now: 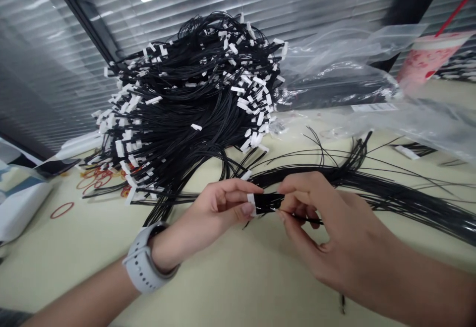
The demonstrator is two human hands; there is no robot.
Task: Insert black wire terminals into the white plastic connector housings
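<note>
— What's held, nearest first?
— Right hand (332, 223): fingertips pinched on a thin black wire (308, 220). Left hand (219, 208): thumb and fingers closed on a white connector (252, 203), toward the table's (230, 277) near edge.
— Beyond?
— A heap of connector-ended black cables (193, 108), toward the far edge.

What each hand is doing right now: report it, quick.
Left hand: closed, pinching a white connector with black wires in it.
Right hand: closed, thumb and fingers pinching a thin black wire.
</note>
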